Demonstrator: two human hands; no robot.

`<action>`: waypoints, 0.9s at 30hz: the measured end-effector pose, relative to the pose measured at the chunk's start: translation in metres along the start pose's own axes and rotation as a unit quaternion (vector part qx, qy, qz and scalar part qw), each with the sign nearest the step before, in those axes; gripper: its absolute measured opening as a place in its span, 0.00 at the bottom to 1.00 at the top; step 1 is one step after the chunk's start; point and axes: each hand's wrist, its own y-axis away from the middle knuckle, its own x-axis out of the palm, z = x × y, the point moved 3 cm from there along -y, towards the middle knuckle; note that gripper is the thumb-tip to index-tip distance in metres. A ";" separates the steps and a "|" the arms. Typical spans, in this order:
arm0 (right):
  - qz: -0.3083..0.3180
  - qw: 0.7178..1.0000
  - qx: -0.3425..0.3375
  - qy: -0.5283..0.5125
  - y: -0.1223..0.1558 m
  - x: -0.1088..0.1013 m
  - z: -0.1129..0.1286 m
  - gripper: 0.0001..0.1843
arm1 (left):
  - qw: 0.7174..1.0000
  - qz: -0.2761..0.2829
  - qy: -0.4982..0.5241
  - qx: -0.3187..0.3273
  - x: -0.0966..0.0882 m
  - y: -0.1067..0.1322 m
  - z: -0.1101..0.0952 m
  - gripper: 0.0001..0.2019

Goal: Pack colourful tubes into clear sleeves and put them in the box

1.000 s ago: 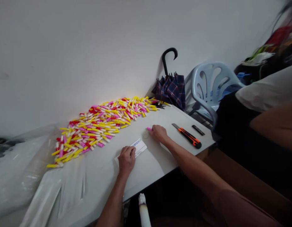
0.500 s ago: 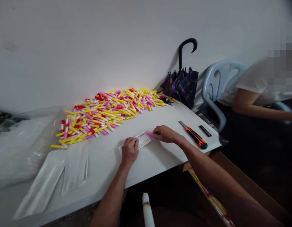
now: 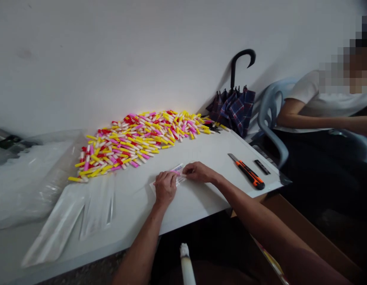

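Observation:
My left hand [image 3: 165, 188] rests with curled fingers on a small clear packet with a white label [image 3: 178, 169] lying on the white table [image 3: 207, 198]. Touching the packet's right end is my right hand [image 3: 198, 172], its fingers pinched together. A bit of the pink pen it brought over [image 3: 175, 172] shows between the two hands, at the packet's mouth. Behind them, a long heap of yellow, pink, red and white pens [image 3: 142, 140] runs along the wall.
An orange utility knife [image 3: 247, 171] and a small black piece [image 3: 262, 166] lie near the table's right edge. Clear plastic bags [image 3: 67, 217] cover the left side. A folded plaid umbrella [image 3: 235, 107] leans on the wall. Another person sits on a blue chair [image 3: 271, 118] at right.
My right hand carried a pink pen leftwards from the table to the packet, where it now meets my left hand. The view has shifted slightly.

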 end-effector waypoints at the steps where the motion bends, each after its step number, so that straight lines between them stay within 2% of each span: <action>1: -0.003 1.000 -0.005 0.001 0.001 0.000 -0.001 0.12 | 1.000 0.000 -0.007 0.004 0.000 0.000 0.000 0.12; 6: 0.015 1.000 -0.022 -0.006 -0.007 0.010 0.006 0.10 | 0.999 -0.002 -0.034 0.022 0.000 -0.001 0.001 0.11; 9: -0.033 0.999 -0.015 -0.021 -0.011 0.017 0.009 0.07 | 1.000 -0.005 -0.024 0.009 0.001 -0.001 0.005 0.10; 12: -0.036 0.990 0.031 -0.133 -0.005 0.021 0.005 0.07 | 1.000 -0.010 0.001 -0.012 0.003 -0.002 0.009 0.09; 15: 0.002 0.967 0.078 -0.243 0.006 0.024 0.000 0.14 | 1.000 -0.012 0.018 -0.019 0.003 -0.003 0.010 0.09; 17: 0.013 0.960 0.089 -0.263 0.011 0.030 0.001 0.21 | 0.999 -0.012 0.023 -0.020 0.002 -0.003 0.008 0.10; 21: -0.004 0.961 0.083 -0.263 0.008 0.047 0.011 0.35 | 1.000 -0.007 0.005 -0.013 0.000 -0.003 0.005 0.10; 24: 0.042 0.950 0.095 -0.296 0.002 0.055 0.016 0.39 | 1.000 -0.009 -0.001 -0.010 -0.001 -0.002 0.006 0.10; 27: 0.070 0.925 0.127 -0.352 -0.002 0.052 0.017 0.45 | 1.000 -0.012 0.012 -0.013 -0.002 -0.002 0.007 0.09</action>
